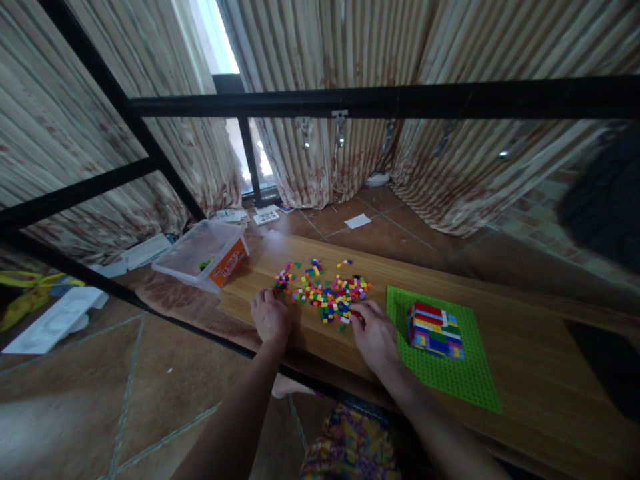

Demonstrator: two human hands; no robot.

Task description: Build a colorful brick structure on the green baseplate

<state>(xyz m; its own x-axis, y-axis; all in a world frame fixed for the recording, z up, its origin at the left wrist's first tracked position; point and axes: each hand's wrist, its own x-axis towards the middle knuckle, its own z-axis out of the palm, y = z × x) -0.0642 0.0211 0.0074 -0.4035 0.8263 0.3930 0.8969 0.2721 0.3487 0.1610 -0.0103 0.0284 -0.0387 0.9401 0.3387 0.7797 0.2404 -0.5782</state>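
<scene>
Several small coloured bricks [330, 293] lie scattered in a pile on the wooden table [525, 347]. My left hand [271, 316] rests on the table at the pile's left edge, fingers curled down near a few bricks. At the pile's right edge my right hand [375, 333] has its fingertips pinched on a small red brick [357, 315]. To the right lies a green baseplate [450, 380], and a multicoloured block of stacked bricks [436, 330] stands on it.
A clear plastic box [203, 255] with an orange label sits at the table's left end. Black metal frame bars [380, 100] cross above the table. Behind hang striped curtains, with papers on the tiled floor. A dark object sits at far right.
</scene>
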